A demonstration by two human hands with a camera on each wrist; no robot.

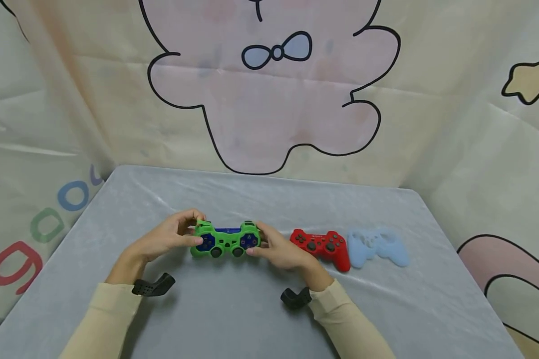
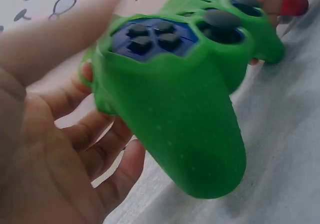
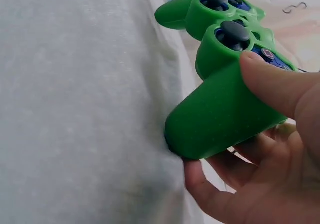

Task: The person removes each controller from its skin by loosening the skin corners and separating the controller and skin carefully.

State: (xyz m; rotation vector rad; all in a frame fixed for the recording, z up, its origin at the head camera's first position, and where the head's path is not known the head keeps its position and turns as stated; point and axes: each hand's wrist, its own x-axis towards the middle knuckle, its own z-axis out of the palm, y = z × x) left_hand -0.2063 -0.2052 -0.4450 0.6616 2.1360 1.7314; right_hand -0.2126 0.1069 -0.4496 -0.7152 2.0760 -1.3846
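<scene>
A blue game controller in a green silicone cover (image 1: 226,243) is held between both hands, its black thumbsticks and buttons facing up. My left hand (image 1: 163,237) grips its left end, with the thumb over the directional buttons and the index finger at the shoulder edge. At the other end, my right hand (image 1: 279,249) holds the right grip. Its thumb (image 3: 272,81) lies on the cover beside the thumbstick, and the other fingers are underneath. In the left wrist view, the green cover (image 2: 185,129) fits round the left grip, and the left thumb is blurred.
Right of the hands lies a red controller (image 1: 340,255), partly behind the right wrist. Beside it is a light blue silicone cover (image 1: 361,253), flat on the grey cloth-covered table (image 1: 224,319). A cartoon-printed curtain (image 1: 278,109) hangs behind and at the sides.
</scene>
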